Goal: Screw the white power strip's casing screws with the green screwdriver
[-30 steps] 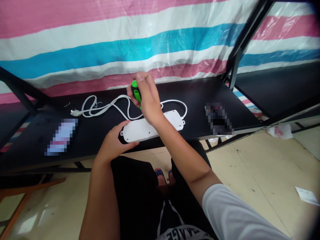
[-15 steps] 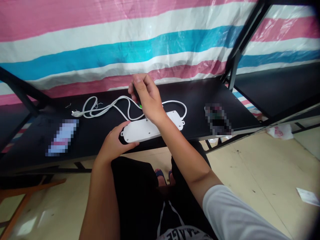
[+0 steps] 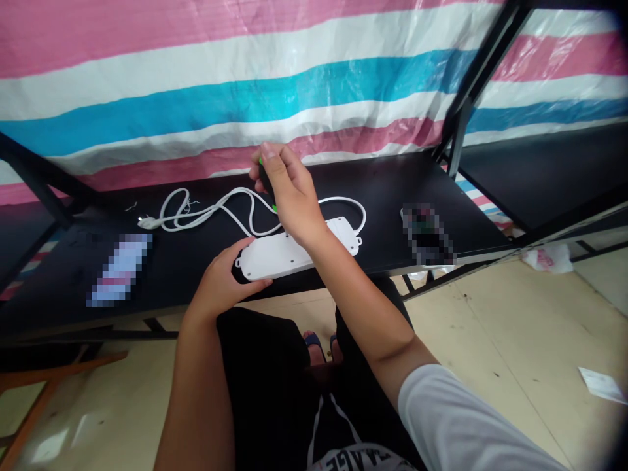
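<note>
A white power strip [image 3: 275, 257] lies on the black tabletop [image 3: 383, 190], its screw-dotted face up. My left hand [image 3: 226, 278] grips its left end, thumb along the near edge and fingers at the far side. Above the strip, my right hand [image 3: 287, 186] is closed round a black and green tool handle [image 3: 265, 176]. The tool's lower part is mostly hidden behind the hand. From the strip's right end a white cable [image 3: 226, 204] loops behind it to a plug [image 3: 147, 222] on the left.
A blurred-out phone-like object [image 3: 122, 269] lies at the left and another [image 3: 428, 234] at the right. A striped plastic sheet [image 3: 245, 98] hangs behind the tabletop. Black metal posts [image 3: 458, 140] stand at both sides. A plastic bag [image 3: 547, 258] is at the right.
My right hand has turned slightly, and more of the green on the handle shows. My left hand stays on the power strip, which has hardly moved.
</note>
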Demonstrator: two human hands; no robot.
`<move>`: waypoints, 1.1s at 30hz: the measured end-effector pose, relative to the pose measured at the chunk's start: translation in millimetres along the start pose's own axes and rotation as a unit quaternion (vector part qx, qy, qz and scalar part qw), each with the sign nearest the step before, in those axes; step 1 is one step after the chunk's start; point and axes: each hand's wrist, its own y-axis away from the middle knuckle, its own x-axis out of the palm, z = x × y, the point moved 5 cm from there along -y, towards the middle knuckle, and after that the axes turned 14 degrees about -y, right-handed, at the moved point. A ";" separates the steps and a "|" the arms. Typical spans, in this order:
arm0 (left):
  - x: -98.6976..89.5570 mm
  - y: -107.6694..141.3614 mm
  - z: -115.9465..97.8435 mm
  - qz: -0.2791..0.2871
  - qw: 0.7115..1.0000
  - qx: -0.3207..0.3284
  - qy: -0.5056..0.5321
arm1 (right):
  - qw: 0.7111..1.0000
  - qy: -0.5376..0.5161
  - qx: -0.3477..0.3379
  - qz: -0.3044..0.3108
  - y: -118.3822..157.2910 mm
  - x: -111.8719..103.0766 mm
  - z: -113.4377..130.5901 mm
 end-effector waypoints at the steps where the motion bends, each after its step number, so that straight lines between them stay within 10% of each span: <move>1: -0.1 0.0 -0.3 -0.001 1.000 0.002 0.000 | 1.000 -0.005 0.005 -0.002 0.5 -0.7 -0.2; 33: 0.0 0.0 0.3 -0.003 1.000 -0.002 -0.005 | 0.998 0.002 0.022 -0.058 2.3 -9.1 -23.6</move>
